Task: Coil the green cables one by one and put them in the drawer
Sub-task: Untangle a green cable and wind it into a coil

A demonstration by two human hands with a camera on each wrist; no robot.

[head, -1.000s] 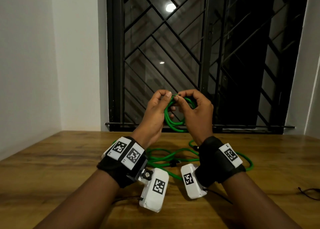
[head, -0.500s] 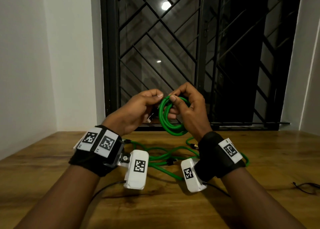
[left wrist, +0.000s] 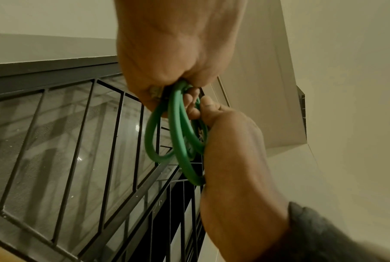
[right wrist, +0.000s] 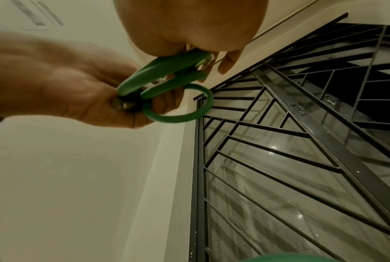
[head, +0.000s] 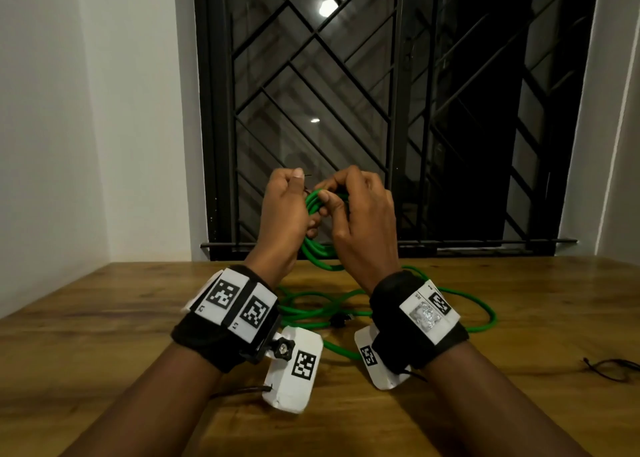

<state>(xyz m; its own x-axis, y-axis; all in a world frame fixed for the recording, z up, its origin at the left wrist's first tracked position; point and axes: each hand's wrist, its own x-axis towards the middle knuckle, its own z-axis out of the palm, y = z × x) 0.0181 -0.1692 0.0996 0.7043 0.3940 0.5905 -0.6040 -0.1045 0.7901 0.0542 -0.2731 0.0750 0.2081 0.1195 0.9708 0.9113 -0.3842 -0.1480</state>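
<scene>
A small coil of green cable (head: 313, 249) hangs in the air above the wooden table (head: 104, 318), held between both hands. My left hand (head: 294, 186) grips the loops at their left side, and a dark plug end (right wrist: 122, 104) lies in its palm. My right hand (head: 332, 197) pinches the top of the same coil with thumb and fingers. The left wrist view shows the coil (left wrist: 178, 133) running from my left hand (left wrist: 167, 53) to the right hand (left wrist: 234, 150). More loose green cable (head: 311, 307) lies on the table under my wrists.
A barred dark window (head: 381, 110) stands just behind the hands, with white walls on either side. A black connector (head: 341, 320) lies among the loose cable. A thin dark tie (head: 613, 366) lies near the table's right edge.
My left wrist has swung back in to the right and turned upright. Its thumb and fingertips now sit slightly higher and left of the coil's top. The right hand keeps its pinch.
</scene>
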